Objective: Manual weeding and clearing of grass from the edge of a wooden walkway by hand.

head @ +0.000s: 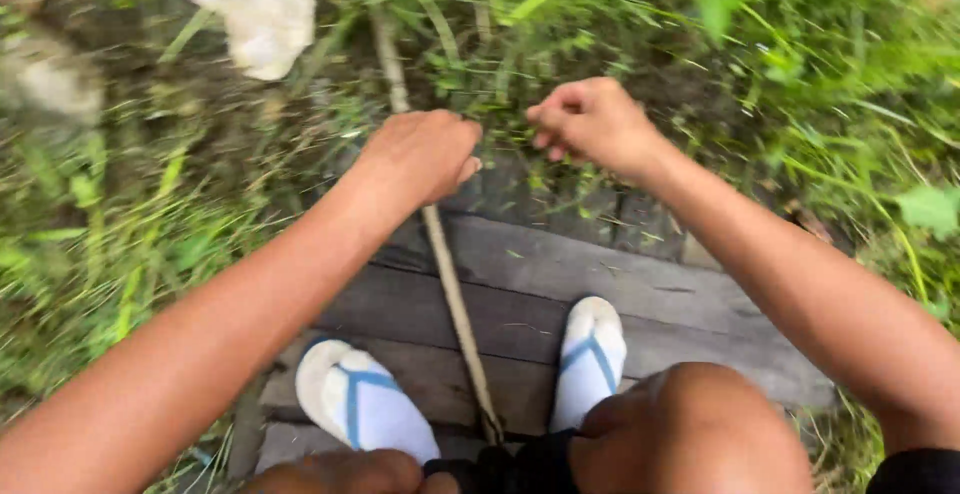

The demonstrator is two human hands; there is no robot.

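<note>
My left hand (420, 154) is closed around a thin pale wooden stick (455, 299). The stick runs from between my feet up past the hand into the grass. My right hand (590, 122) hovers just to the right of it with its fingers curled in, over green grass blades (500, 84); whether it pinches any grass I cannot tell. I am squatting, with both knees at the bottom edge of the view.
My feet in white sandals with blue straps (365, 409) stand on weathered grey wooden planks (640, 284). Thick green grass and weeds surround the planks. A white lump (262, 14) lies on dark soil at the top left.
</note>
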